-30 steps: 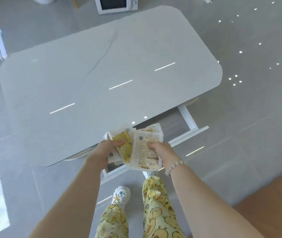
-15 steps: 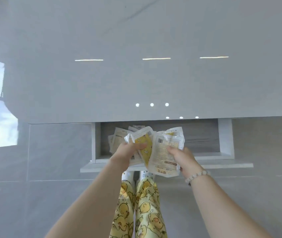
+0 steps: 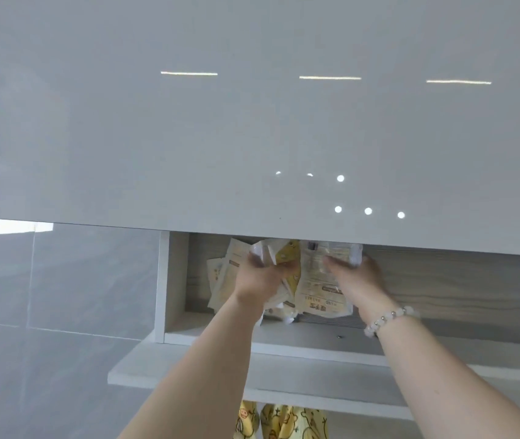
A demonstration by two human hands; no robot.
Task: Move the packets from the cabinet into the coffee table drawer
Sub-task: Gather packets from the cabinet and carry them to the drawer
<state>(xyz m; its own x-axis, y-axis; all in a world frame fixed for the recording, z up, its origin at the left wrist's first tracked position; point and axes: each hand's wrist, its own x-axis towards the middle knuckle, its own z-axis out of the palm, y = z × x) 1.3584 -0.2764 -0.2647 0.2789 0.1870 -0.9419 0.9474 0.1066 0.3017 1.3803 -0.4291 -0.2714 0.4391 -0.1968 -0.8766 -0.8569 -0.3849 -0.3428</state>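
Now well inside the open drawer [image 3: 442, 280], not above its front rail as half a second back. Grips the packets [image 3: 318, 289] in two fans: left hand [image 3: 260, 280] curled round the yellow-printed ones, right hand [image 3: 358, 280], beaded bracelet [image 3: 388, 318] at the wrist, pinching the larger white pouch with the thumb on its face. Blurred at the fingertips, so cannot tell how firm the hold is. Has leaned in closer too, with the coffee table [image 3: 252, 122] top filling the upper view and hiding the drawer's back. Hangs the bundle over the left half of the drawer, partly over loose packets [image 3: 220, 280] already lying near the left wall; cannot tell whether touching the wood-grain floor yet. Leaves the right half bare. Looks like the setting-down stage: probably only needs to lower, let go and draw clear. Cannot judge whether more wait in the cabinet, out of view.
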